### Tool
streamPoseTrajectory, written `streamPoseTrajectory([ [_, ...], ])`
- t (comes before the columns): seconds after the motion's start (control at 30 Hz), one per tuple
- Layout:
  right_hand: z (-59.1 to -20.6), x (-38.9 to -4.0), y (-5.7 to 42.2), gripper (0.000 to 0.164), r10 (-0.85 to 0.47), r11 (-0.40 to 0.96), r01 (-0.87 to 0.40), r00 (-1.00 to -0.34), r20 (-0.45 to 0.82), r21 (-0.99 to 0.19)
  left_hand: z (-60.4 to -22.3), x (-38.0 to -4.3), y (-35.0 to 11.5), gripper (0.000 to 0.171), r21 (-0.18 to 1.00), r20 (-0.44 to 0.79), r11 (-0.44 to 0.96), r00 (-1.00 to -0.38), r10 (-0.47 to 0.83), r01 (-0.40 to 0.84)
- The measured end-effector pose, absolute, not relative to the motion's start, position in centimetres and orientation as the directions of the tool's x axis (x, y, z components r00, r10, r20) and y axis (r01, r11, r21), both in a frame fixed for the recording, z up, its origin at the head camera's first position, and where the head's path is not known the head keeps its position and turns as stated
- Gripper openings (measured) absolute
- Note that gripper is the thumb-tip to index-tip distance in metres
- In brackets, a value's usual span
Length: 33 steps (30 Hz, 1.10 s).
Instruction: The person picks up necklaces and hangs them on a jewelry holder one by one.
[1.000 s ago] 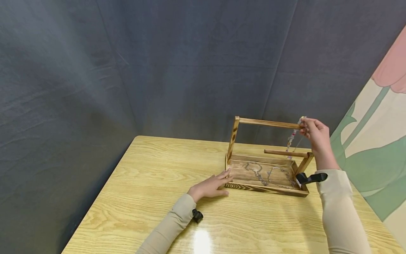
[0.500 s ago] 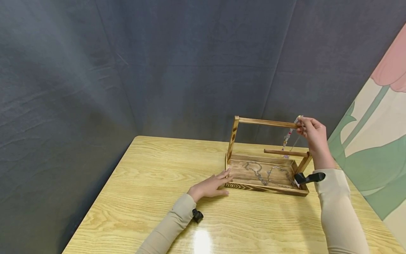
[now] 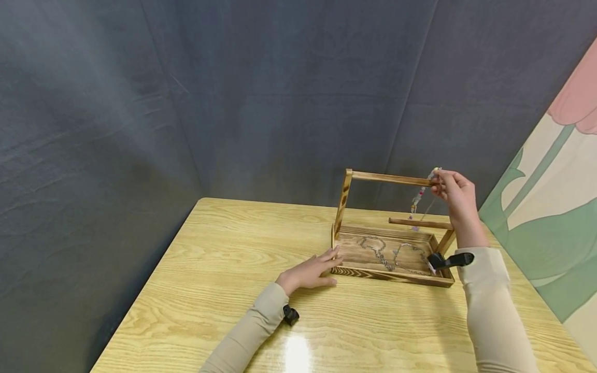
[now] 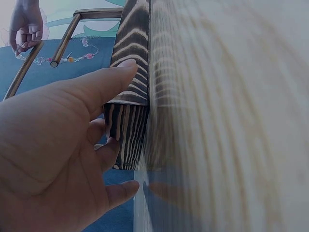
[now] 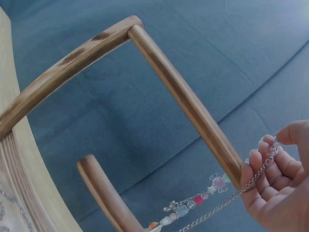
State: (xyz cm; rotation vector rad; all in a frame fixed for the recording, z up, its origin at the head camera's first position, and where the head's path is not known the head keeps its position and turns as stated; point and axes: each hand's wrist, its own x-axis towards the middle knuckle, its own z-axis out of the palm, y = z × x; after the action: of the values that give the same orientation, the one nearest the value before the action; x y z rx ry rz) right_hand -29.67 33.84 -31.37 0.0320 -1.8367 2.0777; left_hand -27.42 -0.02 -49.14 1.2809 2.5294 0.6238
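Observation:
My right hand [image 3: 459, 197] pinches a beaded necklace [image 5: 198, 198] at the free end of the stand's upper bar [image 3: 392, 178]. Colourful beads run behind that bar and a silver chain [image 5: 217, 208] crosses in front, as the right wrist view shows. The loop hangs down towards the lower bar [image 3: 420, 223]. My left hand [image 3: 310, 273] rests at the left front corner of the wooden jewellery stand [image 3: 392, 277]; in the left wrist view its thumb [image 4: 113, 79] lies along the front wall. Inside the tray lie a dark chain [image 3: 379, 254] and a lighter one [image 3: 396, 254].
The stand is on a wood-grain table [image 3: 233, 269]. Behind hangs a dark blue-grey curtain [image 3: 280, 103]. A floral panel [image 3: 550, 223] stands at the right. A black wrist camera [image 3: 450, 260] sits over the tray's right end.
My right hand has moved a little to the left along the upper bar, and the necklace has shifted left with it. The left hand and the stand keep their places.

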Motion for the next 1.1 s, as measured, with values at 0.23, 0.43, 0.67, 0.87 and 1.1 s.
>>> streamPoseTrajectory([
  [0.23,-31.1,-29.9,33.3,0.018,0.258,-0.122,-0.294,-0.932,0.255,-0.948,-49.2,-27.4,0.1,0.066,0.470,-0.016,0.521,-0.584,0.812,0.712],
  [0.43,-31.1,-29.9,32.9,0.016,0.250,-0.154,-0.299,-0.934,0.255,-0.942,-49.2,-27.3,0.0,0.067,0.482,-0.026,0.521,-0.583,0.812,0.704],
  [0.67,-31.1,-30.0,32.6,0.016,0.211,-0.183,-0.317,-0.937,0.277,-0.931,-49.1,-27.3,0.1,0.066,0.481,-0.020,0.521,-0.585,0.811,0.705],
  [0.87,-31.3,-30.0,32.3,0.022,0.221,-0.119,-0.293,-0.939,0.262,-0.949,-49.2,-27.3,0.2,0.066,0.472,-0.023,0.527,-0.588,0.809,0.706],
  [1.1,-31.4,-30.1,32.1,0.023,0.212,-0.116,-0.302,-0.938,0.274,-0.946,-49.2,-27.4,0.3,0.066,0.470,-0.026,0.530,-0.589,0.807,0.706],
])
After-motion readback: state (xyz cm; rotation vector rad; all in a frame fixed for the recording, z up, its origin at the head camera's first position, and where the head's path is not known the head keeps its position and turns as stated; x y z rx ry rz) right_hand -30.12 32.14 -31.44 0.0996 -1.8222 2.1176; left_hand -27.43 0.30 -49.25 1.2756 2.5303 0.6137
